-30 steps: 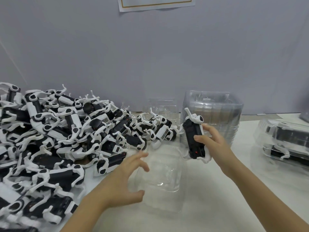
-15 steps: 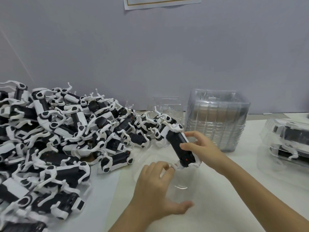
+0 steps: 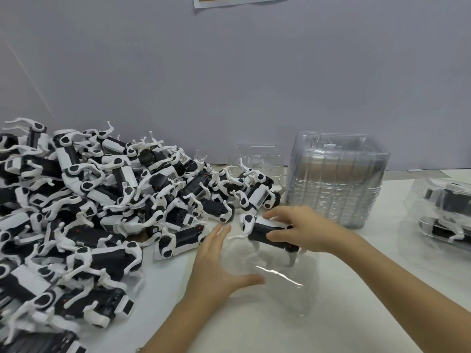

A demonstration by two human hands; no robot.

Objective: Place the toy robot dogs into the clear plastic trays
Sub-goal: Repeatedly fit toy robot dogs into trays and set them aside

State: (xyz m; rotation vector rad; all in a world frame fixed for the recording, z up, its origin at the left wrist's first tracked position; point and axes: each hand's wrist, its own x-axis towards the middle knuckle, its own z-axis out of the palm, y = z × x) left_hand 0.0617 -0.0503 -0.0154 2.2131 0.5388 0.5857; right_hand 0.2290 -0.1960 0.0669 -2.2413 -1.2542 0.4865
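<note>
From the head camera, the right hand (image 3: pixel 303 229) grasps one toy robot dog (image 3: pixel 265 231) by its black body, thumb on the near side and fingers curled over the top. The dog lies roughly level over the clear tray (image 3: pixel 288 289) in the middle of the table (image 3: pixel 254 327), with its white legs pointing down into the tray's mouth. Whether the feet touch the plastic, I cannot tell.

The left hand (image 3: pixel 219 266) is released, with fingers straight and thumb spread, and is laid flat against the tray's left side.

To the left, a big pile of dogs (image 3: pixel 89 212) sprawls across the table, black and white, legs tangled every way. Just behind the right hand stands a tall stack of empty trays (image 3: pixel 336 184), and a single clear tray (image 3: pixel 257 159) leans by the wall. At the far right edge sit filled trays (image 3: pixel 443 210), each with a dog inside. A sheet of paper (image 3: pixel 242 0) hangs at the top of the grey wall.
</note>
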